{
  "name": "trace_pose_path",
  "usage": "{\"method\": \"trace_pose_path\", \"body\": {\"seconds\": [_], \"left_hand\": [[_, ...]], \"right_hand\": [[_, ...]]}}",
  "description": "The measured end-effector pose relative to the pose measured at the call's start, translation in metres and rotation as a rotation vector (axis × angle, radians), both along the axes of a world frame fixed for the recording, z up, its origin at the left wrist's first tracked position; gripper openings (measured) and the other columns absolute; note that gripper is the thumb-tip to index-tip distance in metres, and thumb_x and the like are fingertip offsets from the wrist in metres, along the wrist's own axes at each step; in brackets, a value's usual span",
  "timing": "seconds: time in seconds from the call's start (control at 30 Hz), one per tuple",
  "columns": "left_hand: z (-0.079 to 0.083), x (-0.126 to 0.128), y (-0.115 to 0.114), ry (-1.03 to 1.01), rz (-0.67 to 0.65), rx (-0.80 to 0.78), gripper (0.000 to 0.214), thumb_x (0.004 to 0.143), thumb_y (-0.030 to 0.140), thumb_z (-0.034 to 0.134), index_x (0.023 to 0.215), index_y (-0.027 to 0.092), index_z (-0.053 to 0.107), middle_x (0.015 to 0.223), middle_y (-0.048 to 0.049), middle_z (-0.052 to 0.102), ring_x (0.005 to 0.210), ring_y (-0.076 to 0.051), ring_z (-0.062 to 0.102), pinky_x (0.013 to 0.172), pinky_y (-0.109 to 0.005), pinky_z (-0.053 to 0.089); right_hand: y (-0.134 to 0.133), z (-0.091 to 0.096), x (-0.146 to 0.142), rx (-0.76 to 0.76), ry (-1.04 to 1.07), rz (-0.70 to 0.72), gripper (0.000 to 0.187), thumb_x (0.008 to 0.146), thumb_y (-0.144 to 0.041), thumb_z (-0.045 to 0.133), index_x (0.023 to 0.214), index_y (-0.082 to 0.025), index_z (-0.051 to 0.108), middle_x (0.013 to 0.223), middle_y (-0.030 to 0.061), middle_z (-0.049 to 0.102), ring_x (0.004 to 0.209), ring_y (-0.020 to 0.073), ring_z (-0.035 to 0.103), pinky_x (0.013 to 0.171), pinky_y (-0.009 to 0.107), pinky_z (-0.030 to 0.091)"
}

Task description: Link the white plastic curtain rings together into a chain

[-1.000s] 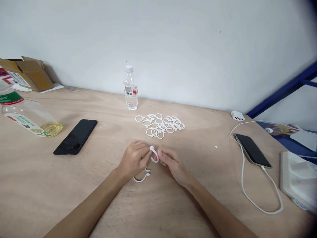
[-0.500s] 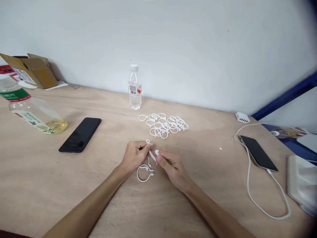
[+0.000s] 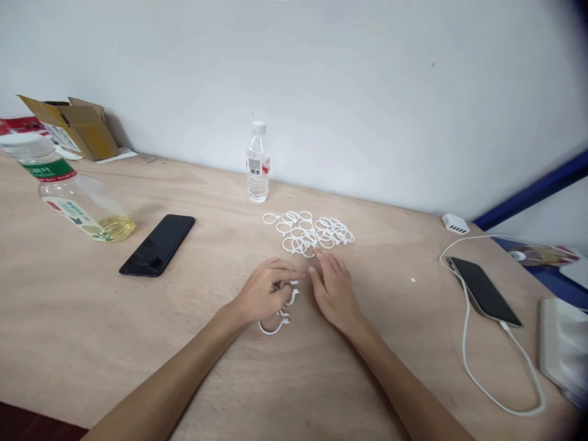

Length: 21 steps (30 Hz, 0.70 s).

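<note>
My left hand [image 3: 266, 290] is low over a few white plastic clip rings on the table, its thumb and fingers curled about an unclasped ring [image 3: 294, 298] that they partly hide. Just below the hand lies another white ring [image 3: 271, 332], its clasp end toward the right. My right hand [image 3: 337, 294] is open with nothing in it; its fingertips reach the near edge of a pile of closed white rings [image 3: 326, 242].
A water bottle [image 3: 258, 168] stands behind the pile. Leftward are a dark phone [image 3: 157, 245], a tilted-looking drink bottle [image 3: 85, 205] and a cardboard box [image 3: 94, 131]. Rightward, a phone [image 3: 484, 289] is plugged into a white cable [image 3: 463, 343]; a small white chip [image 3: 413, 280] lies nearer.
My hands have parted. The left has carried the unclasped ring down to the loose rings beside it; the right has let go, opened and moved up to the pile.
</note>
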<state>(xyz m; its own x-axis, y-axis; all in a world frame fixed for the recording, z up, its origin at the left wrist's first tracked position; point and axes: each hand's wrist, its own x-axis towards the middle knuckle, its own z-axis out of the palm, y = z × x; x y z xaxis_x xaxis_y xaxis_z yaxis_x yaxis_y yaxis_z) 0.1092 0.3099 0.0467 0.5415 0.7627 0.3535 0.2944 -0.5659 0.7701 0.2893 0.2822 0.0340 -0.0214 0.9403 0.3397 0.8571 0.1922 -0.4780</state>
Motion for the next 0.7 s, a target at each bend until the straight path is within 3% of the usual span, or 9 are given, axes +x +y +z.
{"method": "trace_pose_path", "body": {"seconds": [0.1, 0.2, 0.27, 0.37, 0.43, 0.53, 0.7], "left_hand": [[0.001, -0.001, 0.000, 0.009, -0.041, -0.002, 0.056, 0.057, 0.001, 0.042, 0.099, 0.022, 0.072, 0.102, -0.0033, 0.071, 0.098, -0.020, 0.059, 0.091, -0.035, 0.045], [0.003, -0.002, 0.000, -0.033, -0.019, -0.027, 0.050, 0.061, 0.002, 0.041, 0.095, 0.022, 0.073, 0.102, -0.0030, 0.071, 0.100, -0.020, 0.059, 0.093, -0.036, 0.045], [0.005, -0.002, 0.000, -0.068, 0.061, -0.047, 0.042, 0.068, 0.005, 0.042, 0.091, 0.020, 0.072, 0.100, -0.0040, 0.071, 0.098, -0.019, 0.060, 0.091, -0.035, 0.045], [0.006, 0.000, -0.001, -0.089, 0.250, -0.082, 0.026, 0.080, 0.019, 0.048, 0.093, 0.018, 0.071, 0.095, -0.0053, 0.070, 0.085, -0.018, 0.062, 0.078, -0.030, 0.049], [0.006, 0.001, -0.001, -0.069, 0.332, -0.116, 0.026, 0.083, 0.032, 0.054, 0.097, 0.017, 0.069, 0.089, -0.0050, 0.070, 0.074, -0.016, 0.060, 0.068, -0.028, 0.048], [0.005, 0.004, 0.000, -0.027, 0.369, -0.154, 0.036, 0.080, 0.042, 0.059, 0.102, 0.016, 0.068, 0.079, -0.0032, 0.068, 0.062, -0.013, 0.056, 0.062, -0.025, 0.046], [0.004, 0.004, 0.000, 0.062, 0.305, -0.123, 0.025, 0.082, 0.033, 0.054, 0.070, 0.016, 0.069, 0.055, 0.0022, 0.056, 0.052, -0.010, 0.047, 0.052, -0.022, 0.036]], "right_hand": [[0.001, -0.002, -0.002, -0.070, -0.097, 0.000, 0.043, 0.092, -0.024, 0.039, 0.135, -0.019, 0.044, 0.135, 0.0095, 0.053, 0.129, 0.0301, 0.037, 0.100, 0.053, 0.033], [0.000, -0.003, -0.001, -0.029, -0.085, -0.009, 0.033, 0.090, -0.022, 0.043, 0.120, -0.019, 0.058, 0.119, 0.0112, 0.061, 0.113, 0.0292, 0.048, 0.095, 0.049, 0.039], [-0.001, -0.004, 0.000, 0.048, -0.055, -0.003, 0.026, 0.089, -0.021, 0.046, 0.106, -0.020, 0.066, 0.107, 0.0111, 0.060, 0.103, 0.0268, 0.050, 0.091, 0.046, 0.042], [-0.005, -0.004, -0.001, 0.188, -0.039, 0.003, 0.024, 0.088, -0.017, 0.048, 0.095, -0.022, 0.071, 0.108, 0.0114, 0.051, 0.103, 0.0257, 0.048, 0.089, 0.043, 0.044], [-0.008, -0.002, -0.002, 0.240, -0.063, 0.035, 0.026, 0.087, -0.014, 0.048, 0.098, -0.024, 0.070, 0.110, 0.0111, 0.046, 0.105, 0.0256, 0.047, 0.088, 0.043, 0.044], [-0.013, 0.002, -0.006, 0.243, -0.098, 0.146, 0.033, 0.087, -0.010, 0.046, 0.108, -0.026, 0.066, 0.104, 0.0092, 0.052, 0.100, 0.0237, 0.051, 0.086, 0.042, 0.042], [-0.020, 0.010, -0.008, 0.219, -0.017, 0.350, 0.033, 0.086, -0.006, 0.042, 0.104, -0.024, 0.064, 0.105, 0.0077, 0.062, 0.100, 0.0219, 0.054, 0.088, 0.039, 0.041]]}}
